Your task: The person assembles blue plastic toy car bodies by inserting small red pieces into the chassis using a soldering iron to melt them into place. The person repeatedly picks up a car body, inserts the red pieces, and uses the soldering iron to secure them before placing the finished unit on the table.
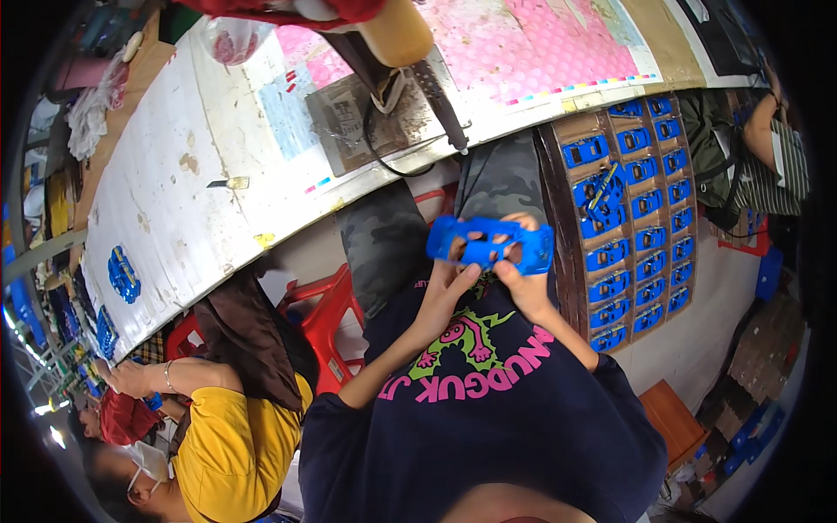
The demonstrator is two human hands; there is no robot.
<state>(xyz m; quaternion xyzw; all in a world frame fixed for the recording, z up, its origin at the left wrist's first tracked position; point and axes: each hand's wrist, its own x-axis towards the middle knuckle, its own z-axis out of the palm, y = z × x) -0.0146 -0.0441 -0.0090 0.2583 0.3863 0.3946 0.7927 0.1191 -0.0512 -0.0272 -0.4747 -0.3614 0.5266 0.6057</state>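
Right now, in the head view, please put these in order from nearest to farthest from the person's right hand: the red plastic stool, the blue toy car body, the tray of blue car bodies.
1. Blue toy car body: held in the right hand, shared with the left.
2. Tray of blue car bodies: just to the right.
3. Red plastic stool: to the left, beyond the left hand.

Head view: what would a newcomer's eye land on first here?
The bright blue toy car shell at centre, held up by the left hand and right hand. Right of it, a brown tray carries rows of matching blue shells. Lower left, a person in a yellow shirt works at the long white table.
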